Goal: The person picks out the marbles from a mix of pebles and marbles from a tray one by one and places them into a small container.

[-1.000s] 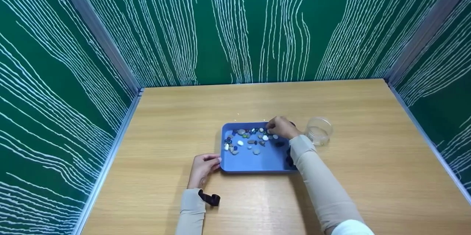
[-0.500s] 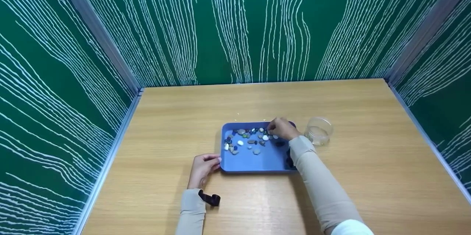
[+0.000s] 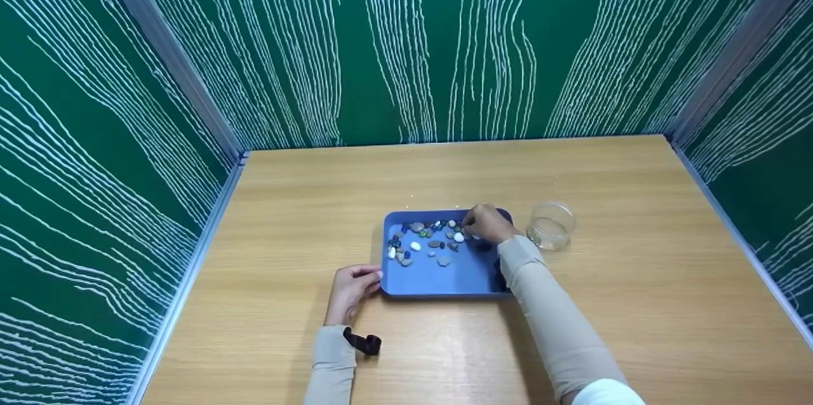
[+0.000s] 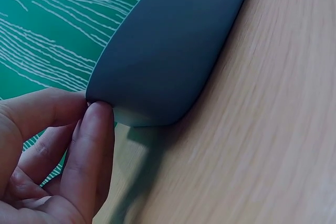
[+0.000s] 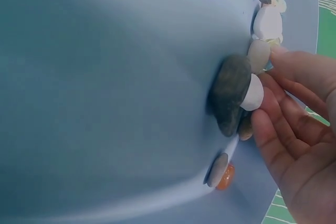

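A blue tray lies on the table with pebbles and small glassy stones, mostly along its far and left sides. My left hand pinches the tray's near left corner; in the left wrist view the thumb and fingers meet on its rim. Over the far right part of the tray, my right hand has its fingers down among the stones. In the right wrist view its fingertips hold a beige pebble. Against the other fingers lie a white pebble and a dark grey stone.
A clear round container stands just right of the tray, close to the right forearm. White specks lie on the wooden table behind the tray. Green panels with white lines enclose the table at the back and sides.
My right hand has shifted very slightly among the stones at the far right of the tray. The left hand and the tray stay in place.
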A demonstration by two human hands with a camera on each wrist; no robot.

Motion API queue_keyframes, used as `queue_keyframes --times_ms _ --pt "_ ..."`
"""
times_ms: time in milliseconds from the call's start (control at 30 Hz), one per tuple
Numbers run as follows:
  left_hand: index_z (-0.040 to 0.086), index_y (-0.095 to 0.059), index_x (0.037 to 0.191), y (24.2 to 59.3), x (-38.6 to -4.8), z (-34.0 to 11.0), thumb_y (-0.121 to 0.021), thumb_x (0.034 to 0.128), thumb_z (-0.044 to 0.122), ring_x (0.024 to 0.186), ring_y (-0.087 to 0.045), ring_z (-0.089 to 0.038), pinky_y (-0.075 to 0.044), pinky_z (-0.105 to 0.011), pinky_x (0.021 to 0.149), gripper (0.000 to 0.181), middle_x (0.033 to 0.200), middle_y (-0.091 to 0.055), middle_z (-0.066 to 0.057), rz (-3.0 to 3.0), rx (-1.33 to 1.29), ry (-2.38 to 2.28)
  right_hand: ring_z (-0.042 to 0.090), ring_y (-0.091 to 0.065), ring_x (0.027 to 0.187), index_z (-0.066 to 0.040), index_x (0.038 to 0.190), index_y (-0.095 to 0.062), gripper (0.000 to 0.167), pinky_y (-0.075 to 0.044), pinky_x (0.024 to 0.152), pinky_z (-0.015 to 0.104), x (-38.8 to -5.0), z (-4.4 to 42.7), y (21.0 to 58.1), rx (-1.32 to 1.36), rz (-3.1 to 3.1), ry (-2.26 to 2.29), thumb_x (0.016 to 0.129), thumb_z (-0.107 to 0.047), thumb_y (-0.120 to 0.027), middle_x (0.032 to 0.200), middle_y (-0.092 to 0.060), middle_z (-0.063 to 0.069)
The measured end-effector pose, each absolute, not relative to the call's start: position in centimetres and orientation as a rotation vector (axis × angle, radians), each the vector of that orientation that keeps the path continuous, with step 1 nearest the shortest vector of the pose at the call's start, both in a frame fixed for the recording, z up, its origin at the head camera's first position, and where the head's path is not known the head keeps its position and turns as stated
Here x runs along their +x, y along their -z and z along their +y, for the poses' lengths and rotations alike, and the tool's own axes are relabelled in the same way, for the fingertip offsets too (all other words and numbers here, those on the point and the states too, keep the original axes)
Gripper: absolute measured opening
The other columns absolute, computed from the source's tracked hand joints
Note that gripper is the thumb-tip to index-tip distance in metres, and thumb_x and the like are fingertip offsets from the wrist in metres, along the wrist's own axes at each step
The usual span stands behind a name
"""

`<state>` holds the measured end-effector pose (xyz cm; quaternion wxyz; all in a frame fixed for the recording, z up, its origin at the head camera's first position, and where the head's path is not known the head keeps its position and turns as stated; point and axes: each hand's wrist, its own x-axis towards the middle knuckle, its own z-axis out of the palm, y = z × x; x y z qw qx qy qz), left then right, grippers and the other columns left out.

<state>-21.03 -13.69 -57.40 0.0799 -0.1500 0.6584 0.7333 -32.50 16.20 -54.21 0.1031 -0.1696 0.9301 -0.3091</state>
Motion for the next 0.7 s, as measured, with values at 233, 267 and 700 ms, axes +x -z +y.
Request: queue_keyframes --times_ms 233,267,700 --pt "-0.016 -0.063 0.108 57.4 -20.9 -13.7 -0.069 0.0816 -0.006 0.077 -0.066 -0.011 -0.060 -0.022 0.073 0.029 0.093 -0.070 -0.011 1.950 -0.440 -2.214 0.015 -0.058 0.063 0.005 0.095 -0.074 0.015 -0.047 0.054 0.023 -32.6 15.9 54.1 -0.429 2.749 0.897 0.086 -0.002 -0.064 0.093 -0.072 0.020" --pt "-0.016 -0.063 0.108 57.4 -20.9 -13.7 -0.069 0.0817 -0.006 0.077 -0.066 -0.011 -0.060 -0.023 0.074 0.029 0.094 -0.070 -0.012 1.943 -0.440 -2.216 0.015 -0.058 0.063 0.005 0.095 -0.074 0.015 -0.047 0.054 0.023 -32.5 15.8 54.1 -0.415 2.748 0.894 0.086 -0.002 -0.064 0.093 -0.072 0.020" --pt "-0.023 -0.057 0.111 55.2 -20.0 -13.6 -0.064 0.0826 -0.010 0.075 -0.065 -0.010 -0.059 -0.022 0.072 0.032 0.088 -0.068 -0.009 1.903 -0.399 -2.239 0.012 -0.055 0.057 0.002 0.089 -0.074 0.012 -0.043 0.049 0.021 -32.6 15.8 54.7 -0.426 2.729 0.942 0.084 -0.001 -0.063 0.077 -0.070 0.012"
